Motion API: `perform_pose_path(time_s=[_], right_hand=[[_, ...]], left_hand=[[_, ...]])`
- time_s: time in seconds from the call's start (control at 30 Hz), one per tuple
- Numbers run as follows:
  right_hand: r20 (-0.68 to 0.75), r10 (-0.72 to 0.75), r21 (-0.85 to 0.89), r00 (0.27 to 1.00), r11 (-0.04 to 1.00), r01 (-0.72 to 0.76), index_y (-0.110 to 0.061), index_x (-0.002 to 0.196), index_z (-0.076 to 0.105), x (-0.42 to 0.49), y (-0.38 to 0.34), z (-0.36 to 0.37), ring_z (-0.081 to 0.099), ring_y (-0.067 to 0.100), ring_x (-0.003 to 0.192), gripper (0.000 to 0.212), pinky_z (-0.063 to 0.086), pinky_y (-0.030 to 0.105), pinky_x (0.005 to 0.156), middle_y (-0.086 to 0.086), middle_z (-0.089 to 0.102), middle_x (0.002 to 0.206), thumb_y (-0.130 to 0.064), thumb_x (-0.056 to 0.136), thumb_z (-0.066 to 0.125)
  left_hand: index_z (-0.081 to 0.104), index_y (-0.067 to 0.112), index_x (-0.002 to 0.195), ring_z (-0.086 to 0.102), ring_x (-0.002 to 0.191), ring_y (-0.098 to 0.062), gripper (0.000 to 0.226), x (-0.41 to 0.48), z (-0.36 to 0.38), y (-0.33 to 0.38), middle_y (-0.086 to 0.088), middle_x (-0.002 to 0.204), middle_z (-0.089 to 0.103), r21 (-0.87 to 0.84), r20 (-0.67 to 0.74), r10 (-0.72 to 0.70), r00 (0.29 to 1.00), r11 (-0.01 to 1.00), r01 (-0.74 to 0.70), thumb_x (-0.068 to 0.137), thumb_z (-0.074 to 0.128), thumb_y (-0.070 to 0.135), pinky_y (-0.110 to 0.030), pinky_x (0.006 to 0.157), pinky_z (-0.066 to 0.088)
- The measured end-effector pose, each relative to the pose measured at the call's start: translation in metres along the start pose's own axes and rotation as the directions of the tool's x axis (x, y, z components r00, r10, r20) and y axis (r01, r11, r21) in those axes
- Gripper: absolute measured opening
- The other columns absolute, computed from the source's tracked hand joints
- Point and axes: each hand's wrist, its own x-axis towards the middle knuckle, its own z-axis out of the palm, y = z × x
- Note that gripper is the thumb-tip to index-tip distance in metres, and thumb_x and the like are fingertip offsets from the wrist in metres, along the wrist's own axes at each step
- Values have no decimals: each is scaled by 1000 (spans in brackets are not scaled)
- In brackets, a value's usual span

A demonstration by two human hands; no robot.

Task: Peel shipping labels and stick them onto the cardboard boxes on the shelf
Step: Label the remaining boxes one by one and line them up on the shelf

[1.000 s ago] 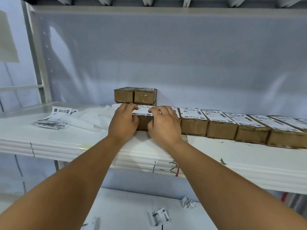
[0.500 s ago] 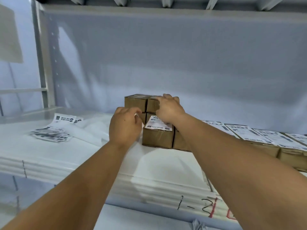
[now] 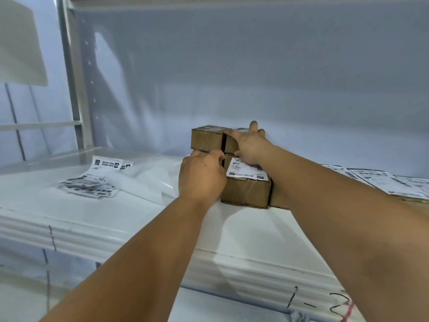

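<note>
Label's down on the front box [image 3: 245, 191], and the right hand [image 3: 249, 145] has moved up, fingers spread over the upper right box [image 3: 229, 141] at the back. Left hand [image 3: 200, 176], loosely curled and empty, rests beside the front box. 2 upper boxes unlabelled, loose labels [image 3: 89, 188] lie left on the shelf [image 3: 139, 226].

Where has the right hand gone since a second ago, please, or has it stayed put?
Yes, it moved. The right hand left the labelled front box and reached back and up onto the right box of the rear stack.
</note>
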Motion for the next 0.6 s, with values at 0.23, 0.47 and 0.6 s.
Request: perform_pose_path(time_s=[0.23, 0.47, 0.6], right_hand=[[-154, 32, 27, 988, 999, -28, -35, 137, 31, -3, -4, -4, 32, 44, 123, 61, 46, 47, 88, 19, 20, 138, -5, 90, 56], [-299, 37, 45, 954, 999, -24, -38, 139, 28, -46, 2, -31, 26, 39, 129, 67, 46, 39, 75, 16, 17, 145, -4, 88, 56], [-335, 32, 83, 942, 997, -5, -39, 138, 29, -87, 2, -40, 22, 38, 132, 70, 47, 38, 70, 14, 14, 147, -1, 86, 57]], left_hand=[[63, 15, 108, 53, 105, -25, 33, 1, 3, -2, -9, 98, 68, 3, -13, -5, 1000, 1000, 5, 83, 45, 3, -37, 85, 45], [59, 11, 105, 54, 92, -32, 20, 2, -4, 2, -11, 103, 61, 108, -131, 39, 991, 994, -25, 88, 48, 9, -37, 70, 40], [59, 9, 101, 56, 87, -32, 15, -6, -11, 10, -12, 101, 58, 40, -175, 55, 983, 998, -49, 89, 50, 13, -36, 64, 41]])
